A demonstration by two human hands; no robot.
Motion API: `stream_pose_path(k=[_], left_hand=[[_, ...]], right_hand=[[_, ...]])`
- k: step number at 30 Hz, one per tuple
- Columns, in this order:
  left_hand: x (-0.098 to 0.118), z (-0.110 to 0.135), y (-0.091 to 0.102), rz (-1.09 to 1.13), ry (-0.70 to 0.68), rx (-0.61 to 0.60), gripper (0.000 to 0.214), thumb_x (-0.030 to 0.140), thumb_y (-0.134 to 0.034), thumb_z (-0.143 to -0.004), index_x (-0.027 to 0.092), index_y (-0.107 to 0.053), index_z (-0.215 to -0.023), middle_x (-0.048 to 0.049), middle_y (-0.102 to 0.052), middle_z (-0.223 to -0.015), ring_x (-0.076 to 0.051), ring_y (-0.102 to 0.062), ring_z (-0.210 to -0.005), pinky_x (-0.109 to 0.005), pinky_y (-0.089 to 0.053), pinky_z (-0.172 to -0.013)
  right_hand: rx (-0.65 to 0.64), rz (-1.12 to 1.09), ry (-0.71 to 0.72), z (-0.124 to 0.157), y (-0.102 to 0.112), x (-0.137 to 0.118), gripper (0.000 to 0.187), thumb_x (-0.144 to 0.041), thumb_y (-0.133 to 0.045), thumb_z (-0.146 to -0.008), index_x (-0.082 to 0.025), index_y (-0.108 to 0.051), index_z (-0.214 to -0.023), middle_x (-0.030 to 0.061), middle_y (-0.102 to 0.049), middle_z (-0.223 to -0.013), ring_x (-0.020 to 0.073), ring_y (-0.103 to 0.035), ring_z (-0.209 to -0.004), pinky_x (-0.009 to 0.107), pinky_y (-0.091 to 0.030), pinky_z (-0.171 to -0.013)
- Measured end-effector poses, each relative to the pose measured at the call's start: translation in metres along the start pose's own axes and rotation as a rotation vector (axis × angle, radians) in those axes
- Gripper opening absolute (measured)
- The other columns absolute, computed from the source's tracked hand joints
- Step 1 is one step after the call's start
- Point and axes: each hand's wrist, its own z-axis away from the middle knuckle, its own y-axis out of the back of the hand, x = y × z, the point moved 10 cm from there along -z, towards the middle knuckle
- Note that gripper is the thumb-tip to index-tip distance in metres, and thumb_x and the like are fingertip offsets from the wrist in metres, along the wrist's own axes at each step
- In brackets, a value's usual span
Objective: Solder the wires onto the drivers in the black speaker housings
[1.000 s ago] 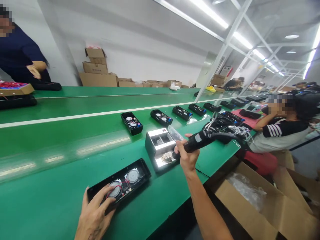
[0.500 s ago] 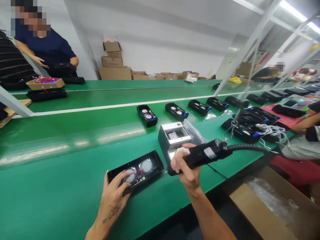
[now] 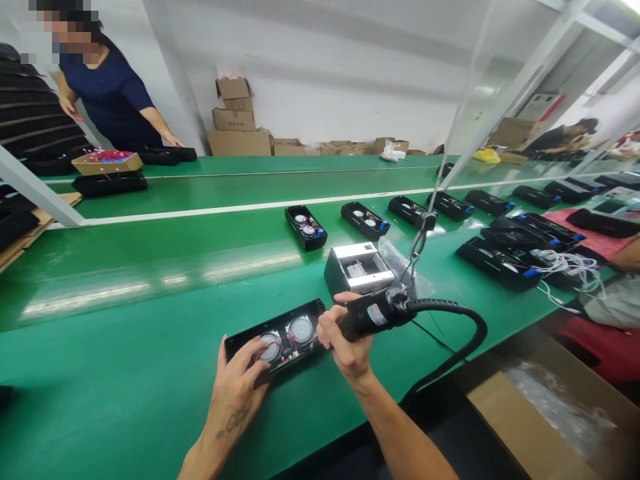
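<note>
My left hand [image 3: 239,387] is closed around the near left part of a black speaker housing [image 3: 285,341], fingers over its rim and wiring. Inside the open housing are two round silver speaker drivers, thin red wires and a strip of small connectors. My right hand [image 3: 347,343] grips a black electric screwdriver [image 3: 373,315], held slanting with its tip end toward the housing's right end. The tip is hidden behind my fingers, so contact cannot be made out. A metal hook and cord [image 3: 416,250] meet the screwdriver's back end, where a thick cable leaves.
A silver-grey screw feeder [image 3: 341,275] stands just beyond my right hand, a clear plastic bag [image 3: 400,263] beside it. More open housings [image 3: 306,228] line the green bench [image 3: 125,373]. White cables [image 3: 570,267] lie right. A co-worker [image 3: 115,93] stands far left; a carton [image 3: 530,427] sits below right.
My right hand has brought the screwdriver left, from the screw feeder to the housing's right end. My left hand keeps its hold. The far-left co-worker now reaches toward a black part.
</note>
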Motion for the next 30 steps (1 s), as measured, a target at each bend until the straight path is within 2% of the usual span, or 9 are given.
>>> stream_pose_path(k=[3,9,24,30], left_hand=[[0.0,0.001,-0.002,0.003,-0.031,-0.025,0.009,0.015,-0.066,-0.091,0.024,-0.066,-0.09,-0.0076,-0.077,-0.121,-0.026,-0.075,-0.112,-0.071,-0.025,-0.127],[-0.004,0.003,-0.003,0.016,0.005,-0.011,0.01,0.012,-0.064,-0.091,0.022,-0.065,-0.09,-0.0097,-0.076,-0.121,-0.027,-0.075,-0.112,-0.073,-0.024,-0.126],[-0.001,-0.002,0.0,0.004,-0.012,0.01,0.01,0.014,-0.061,-0.093,0.023,-0.063,-0.089,-0.0087,-0.077,-0.118,-0.025,-0.077,-0.105,-0.071,-0.025,-0.126],[-0.002,0.0,-0.004,0.022,0.011,-0.044,0.011,0.013,-0.062,-0.093,0.023,-0.063,-0.091,-0.0086,-0.075,-0.122,-0.025,-0.075,-0.111,-0.069,-0.019,-0.128]], right_hand=[[-0.003,-0.012,0.007,0.0,0.0,0.002,0.034,-0.03,-0.074,-0.093,-0.028,-0.051,-0.118,-0.0128,-0.052,-0.059,0.0086,-0.046,-0.043,0.023,-0.044,-0.046],[-0.055,-0.014,0.073,0.006,-0.003,-0.001,0.029,-0.024,-0.071,-0.095,-0.028,-0.048,-0.114,-0.0131,-0.053,-0.058,0.0079,-0.046,-0.043,0.022,-0.042,-0.046],[-0.026,0.02,0.068,0.005,0.0,0.0,0.03,-0.031,-0.071,-0.097,-0.028,-0.045,-0.112,-0.0137,-0.05,-0.057,0.0088,-0.047,-0.042,0.023,-0.044,-0.046],[-0.124,0.154,0.08,0.012,-0.01,0.004,0.026,-0.032,-0.067,-0.098,-0.027,-0.044,-0.108,-0.0119,-0.048,-0.059,0.01,-0.046,-0.045,0.027,-0.043,-0.048]])
